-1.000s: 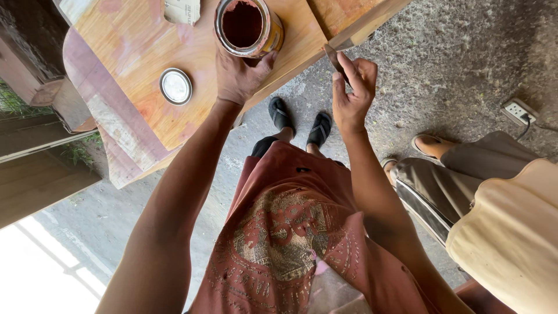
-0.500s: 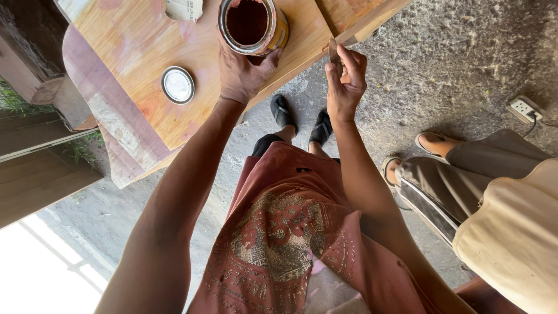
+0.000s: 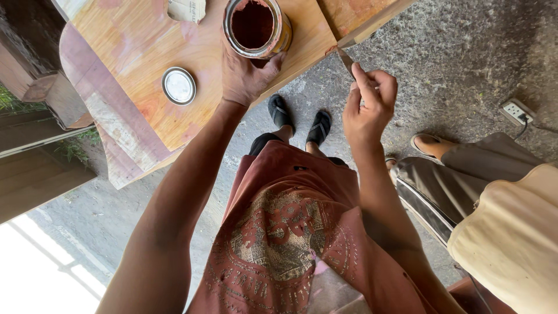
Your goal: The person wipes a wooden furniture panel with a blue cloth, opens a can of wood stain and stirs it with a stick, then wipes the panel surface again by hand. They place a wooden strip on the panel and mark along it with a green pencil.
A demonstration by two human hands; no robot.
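Observation:
An open round tin of dark red-brown paste stands on a wooden board. My left hand grips the tin's near side. My right hand pinches a thin flat blade, a putty knife by its look, whose tip touches the board's edge near a joint between two boards. The tin's round metal lid lies flat on the board to the left.
A scrap of cardboard lies at the board's far side. Another person sits at my right, a sandalled foot on the concrete. A white power socket with a cable lies on the ground at right.
My right hand has drawn back from the board's edge, towards me, with the blade; its tip still touches the wood. My left hand stays on the tin.

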